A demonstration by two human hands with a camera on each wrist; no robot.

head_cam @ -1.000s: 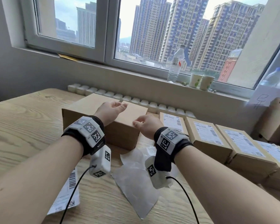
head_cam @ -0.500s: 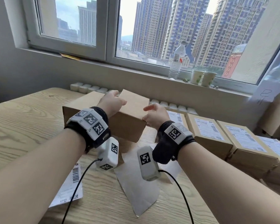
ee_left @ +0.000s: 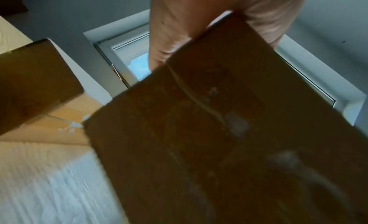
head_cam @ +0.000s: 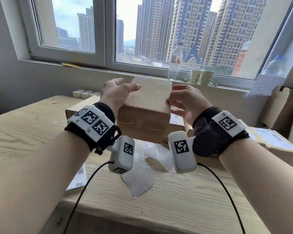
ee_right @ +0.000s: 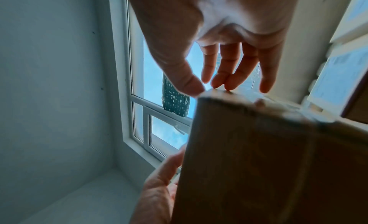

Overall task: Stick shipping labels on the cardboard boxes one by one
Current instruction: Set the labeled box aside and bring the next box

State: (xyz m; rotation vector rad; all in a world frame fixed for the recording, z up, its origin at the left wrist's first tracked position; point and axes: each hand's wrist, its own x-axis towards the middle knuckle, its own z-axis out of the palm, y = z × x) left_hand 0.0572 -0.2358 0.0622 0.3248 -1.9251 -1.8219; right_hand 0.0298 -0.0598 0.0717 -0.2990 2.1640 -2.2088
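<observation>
A plain brown cardboard box [head_cam: 145, 114] is up off the wooden table [head_cam: 32, 132], turned with a narrow end toward me. My left hand [head_cam: 116, 93] grips its left side, thumb over the top face. In the left wrist view the box [ee_left: 219, 133] fills the frame, blurred. My right hand [head_cam: 183, 102] holds the right edge; its thumb and fingertips [ee_right: 219, 84] touch the box [ee_right: 259, 164] at a corner. A sheet of shipping labels [head_cam: 76, 179] lies flat at the near left. No label shows on the box faces that I see.
A second plain box [head_cam: 78, 108] sits behind on the left. Boxes with labels [head_cam: 274, 141] line the right side. Crumpled backing paper [head_cam: 139, 176] lies under my wrists. A water bottle [head_cam: 175, 61] and paper cups [head_cam: 201, 76] stand on the windowsill.
Both hands took hold of the plain box that lay flat on the table, lifted it and swung it round, so a narrow end now faces me.
</observation>
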